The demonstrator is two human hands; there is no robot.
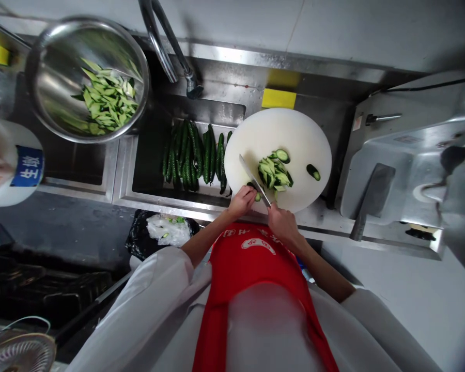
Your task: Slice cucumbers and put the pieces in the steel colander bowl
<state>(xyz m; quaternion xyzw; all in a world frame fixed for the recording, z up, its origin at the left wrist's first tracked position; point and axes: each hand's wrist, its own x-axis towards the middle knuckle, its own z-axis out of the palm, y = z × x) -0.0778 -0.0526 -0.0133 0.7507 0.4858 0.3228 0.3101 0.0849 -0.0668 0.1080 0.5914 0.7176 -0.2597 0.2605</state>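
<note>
My right hand (282, 222) is closed round the handle of a kitchen knife (251, 171), whose blade points up and left over the round white cutting board (310, 134). My left hand (243, 200) has its fingers curled on a piece of cucumber (258, 197) at the board's front edge, just left of the blade. Right of the knife lies a pile of cut cucumber pieces (273, 173), with a round slice (282, 155) at its top. A cucumber end (313, 172) sits apart near the board's right side.
Several whole cucumbers (188, 155) lie in the sink (147, 170) left of the board. A steel bowl (46, 98) with cut cucumber stands farther left, near the faucet (194, 88). Behind the board is a yellow block (279, 98). A cleaver (374, 199) rests at right on a metal machine.
</note>
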